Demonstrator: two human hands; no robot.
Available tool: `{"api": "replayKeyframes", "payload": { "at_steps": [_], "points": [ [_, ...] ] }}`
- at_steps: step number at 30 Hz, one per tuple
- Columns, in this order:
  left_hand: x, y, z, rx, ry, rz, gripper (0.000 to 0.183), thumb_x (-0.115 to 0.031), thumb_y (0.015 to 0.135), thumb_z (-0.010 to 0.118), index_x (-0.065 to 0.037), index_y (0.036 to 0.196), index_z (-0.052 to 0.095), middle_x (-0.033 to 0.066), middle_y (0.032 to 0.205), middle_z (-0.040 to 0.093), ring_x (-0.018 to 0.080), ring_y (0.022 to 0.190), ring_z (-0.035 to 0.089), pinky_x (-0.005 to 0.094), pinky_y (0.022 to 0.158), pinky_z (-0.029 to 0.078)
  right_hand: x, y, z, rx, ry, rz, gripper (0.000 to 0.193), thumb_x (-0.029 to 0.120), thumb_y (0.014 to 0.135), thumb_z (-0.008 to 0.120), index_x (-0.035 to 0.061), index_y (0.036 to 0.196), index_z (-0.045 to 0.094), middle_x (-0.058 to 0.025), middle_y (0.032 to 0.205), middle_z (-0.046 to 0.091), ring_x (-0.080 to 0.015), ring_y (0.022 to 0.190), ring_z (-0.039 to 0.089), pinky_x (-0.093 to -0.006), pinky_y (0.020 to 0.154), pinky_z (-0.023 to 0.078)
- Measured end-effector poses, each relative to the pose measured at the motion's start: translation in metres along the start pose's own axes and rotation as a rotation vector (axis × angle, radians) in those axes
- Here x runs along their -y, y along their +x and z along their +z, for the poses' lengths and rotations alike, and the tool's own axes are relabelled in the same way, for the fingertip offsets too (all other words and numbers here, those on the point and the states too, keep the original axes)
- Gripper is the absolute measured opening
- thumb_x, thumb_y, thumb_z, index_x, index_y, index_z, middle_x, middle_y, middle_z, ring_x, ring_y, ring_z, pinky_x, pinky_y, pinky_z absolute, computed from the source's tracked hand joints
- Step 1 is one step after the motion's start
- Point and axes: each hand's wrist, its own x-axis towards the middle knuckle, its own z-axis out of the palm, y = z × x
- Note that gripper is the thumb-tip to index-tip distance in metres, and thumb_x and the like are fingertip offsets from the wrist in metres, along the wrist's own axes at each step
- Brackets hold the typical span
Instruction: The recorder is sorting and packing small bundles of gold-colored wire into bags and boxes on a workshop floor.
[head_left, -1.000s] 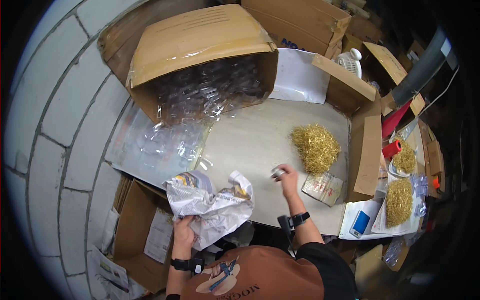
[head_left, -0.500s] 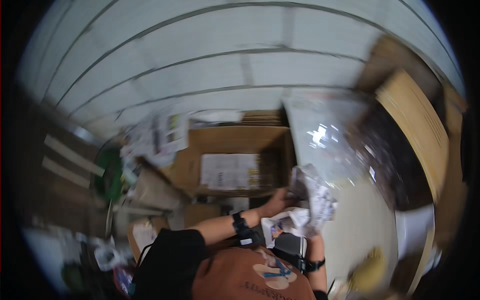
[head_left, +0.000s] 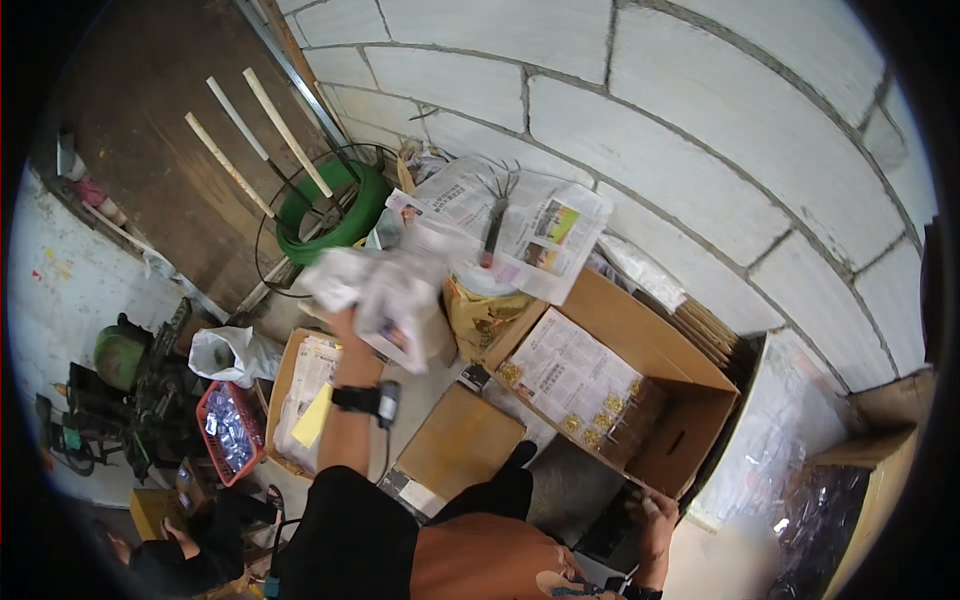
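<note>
In my left hand (head_left: 345, 335), raised at the left, is crumpled newspaper (head_left: 385, 290), blurred by motion. It hangs in front of a bag-lined container and a green tire. My right hand (head_left: 655, 525) is low at the right, fingers curled at the near rim of an open cardboard box (head_left: 695, 425). Inside that box, a newspaper sheet (head_left: 565, 365) lies flat, with several small gold-coloured pieces (head_left: 590, 425) along its near and right edges. Their exact kind is too small to make out.
Newspaper (head_left: 555, 225) and a small hand fork (head_left: 493, 225) lie on a container behind. A closed carton (head_left: 460, 440) stands before me. Left are a newspaper-filled box (head_left: 300, 395), a red basket (head_left: 230, 425) and a seated person's legs (head_left: 235, 530). Plastic-covered goods (head_left: 770, 430) stand right.
My view has swung left. The newspaper, which was between both hands near the box's front right, is now in my left hand at the left. My right hand has come away to the box rim.
</note>
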Motion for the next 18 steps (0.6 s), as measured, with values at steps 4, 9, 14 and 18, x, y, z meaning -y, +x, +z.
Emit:
{"api": "replayKeyframes", "payload": {
  "at_steps": [4,9,14,18],
  "points": [
    [0.049,0.119,-0.075,-0.485,0.562,0.316,0.017,-0.004,0.077,0.061,0.001,0.093,0.056,0.0107,0.091,0.062,0.0223,0.080,0.059,0.0347,0.073,0.049,-0.069,0.015,-0.013,0.037,-0.163,0.263,0.021,0.008,0.083,0.050,-0.0043,0.095,0.062,-0.0138,0.084,0.066,-0.0217,0.067,0.066,-0.0305,0.055,0.054],
    [0.195,0.135,-0.092,-0.061,1.051,0.202,0.026,-0.003,0.076,0.053,0.007,0.100,0.056,0.0223,0.111,0.055,0.0359,0.104,0.050,0.0445,0.093,0.039,-0.116,0.002,-0.024,0.115,-0.336,0.392,0.028,0.015,0.088,0.058,-0.0005,0.112,0.060,-0.0099,0.090,0.066,-0.0188,0.070,0.065,-0.0289,0.056,0.053],
    [0.337,0.103,-0.132,0.901,1.491,-0.844,0.047,-0.015,0.088,0.038,-0.008,0.135,0.042,0.0171,0.145,0.032,0.0336,0.136,0.025,0.0382,0.110,0.024,-0.139,0.008,-0.026,0.155,-0.600,0.324,0.022,0.010,0.090,0.055,-0.0023,0.107,0.060,-0.0086,0.085,0.064,-0.0161,0.061,0.061,-0.0283,0.052,0.049],
    [0.384,0.105,-0.172,0.781,1.660,-0.917,0.040,-0.020,0.087,0.042,-0.010,0.124,0.053,0.0187,0.135,0.045,0.0322,0.125,0.042,0.0388,0.101,0.036,-0.163,0.018,-0.020,-0.011,-0.423,0.383,0.018,0.012,0.089,0.058,-0.0033,0.098,0.061,-0.0038,0.067,0.058,-0.0115,0.055,0.051,-0.0281,0.047,0.043]
  ]
}}
